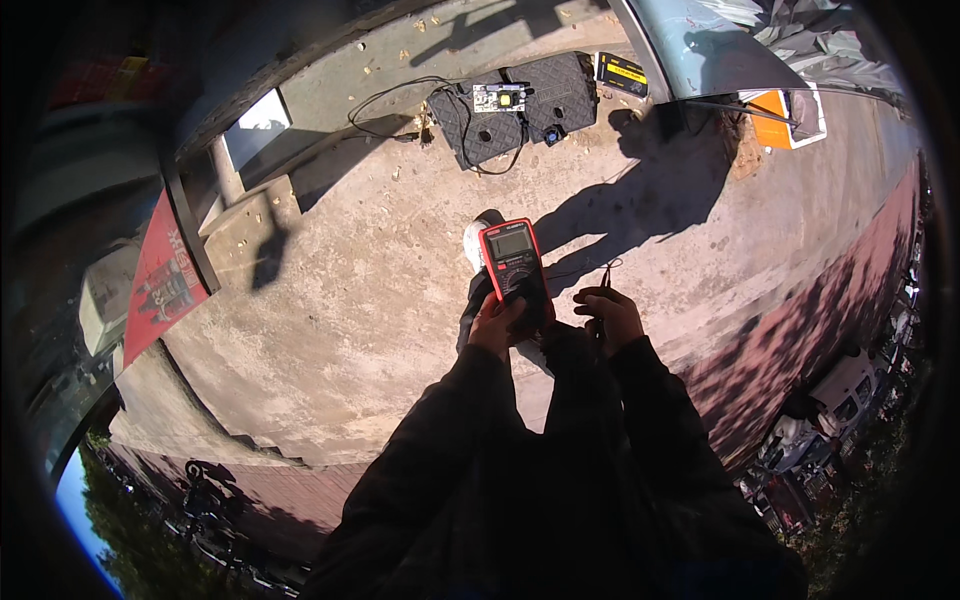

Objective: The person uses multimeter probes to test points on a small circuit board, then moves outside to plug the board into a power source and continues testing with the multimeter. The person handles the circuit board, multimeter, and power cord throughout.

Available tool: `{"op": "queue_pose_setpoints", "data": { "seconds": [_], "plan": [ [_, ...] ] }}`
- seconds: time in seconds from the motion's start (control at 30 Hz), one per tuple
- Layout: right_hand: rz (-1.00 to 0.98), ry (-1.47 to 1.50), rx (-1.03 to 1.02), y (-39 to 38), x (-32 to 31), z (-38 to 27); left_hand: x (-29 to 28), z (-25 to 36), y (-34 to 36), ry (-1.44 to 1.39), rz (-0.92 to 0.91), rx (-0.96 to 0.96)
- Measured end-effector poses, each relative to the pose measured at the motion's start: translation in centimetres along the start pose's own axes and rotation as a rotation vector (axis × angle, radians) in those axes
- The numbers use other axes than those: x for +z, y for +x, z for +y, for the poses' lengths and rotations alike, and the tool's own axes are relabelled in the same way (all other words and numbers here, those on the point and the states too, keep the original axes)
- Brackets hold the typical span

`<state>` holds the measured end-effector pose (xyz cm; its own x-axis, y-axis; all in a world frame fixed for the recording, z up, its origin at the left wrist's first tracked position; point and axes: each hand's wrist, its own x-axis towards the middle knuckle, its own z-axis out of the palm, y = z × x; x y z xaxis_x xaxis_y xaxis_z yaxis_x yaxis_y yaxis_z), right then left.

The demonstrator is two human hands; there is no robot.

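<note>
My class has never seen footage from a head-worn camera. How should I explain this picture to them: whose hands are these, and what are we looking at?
There is no machine: the hands belong to a person in dark sleeves, wearing a camera on their head. It looks down, so the forearms enter from below, and its fisheye lens bends straight edges near the rim.

The left hand holds a red and black multimeter. The right hand seems to pinch a thin dark probe.

Beyond them, on sunlit pavement, lie dark textured panels with a small circuit board on top. A black cable trails to their left, and a black and yellow box sits on the right.
</note>
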<state>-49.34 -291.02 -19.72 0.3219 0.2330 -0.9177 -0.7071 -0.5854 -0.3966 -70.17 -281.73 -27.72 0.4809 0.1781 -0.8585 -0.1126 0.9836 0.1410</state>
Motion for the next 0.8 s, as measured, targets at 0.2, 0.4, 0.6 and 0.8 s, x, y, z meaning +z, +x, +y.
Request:
{"op": "queue_pose_setpoints", "data": {
  "seconds": [0.2,0.4,0.6,0.8],
  "plan": [
    [-0.04,0.198,-0.032,7.3,-1.2,-0.7,-4.4,-3.0,9.2,-0.083,0.1,0.009],
    [-0.076,0.178,-0.104,10.5,-2.7,-1.3,-4.2,-5.7,12.9,-0.183,0.17,0.015],
    [-0.118,0.304,-0.048,9.9,-5.9,-5.6,1.1,-6.3,15.3,-0.177,0.232,0.035],
    [-0.022,0.28,-0.043,12.7,-4.8,-9.8,5.2,-6.4,21.1,-0.26,0.302,0.046]
  ]
}}
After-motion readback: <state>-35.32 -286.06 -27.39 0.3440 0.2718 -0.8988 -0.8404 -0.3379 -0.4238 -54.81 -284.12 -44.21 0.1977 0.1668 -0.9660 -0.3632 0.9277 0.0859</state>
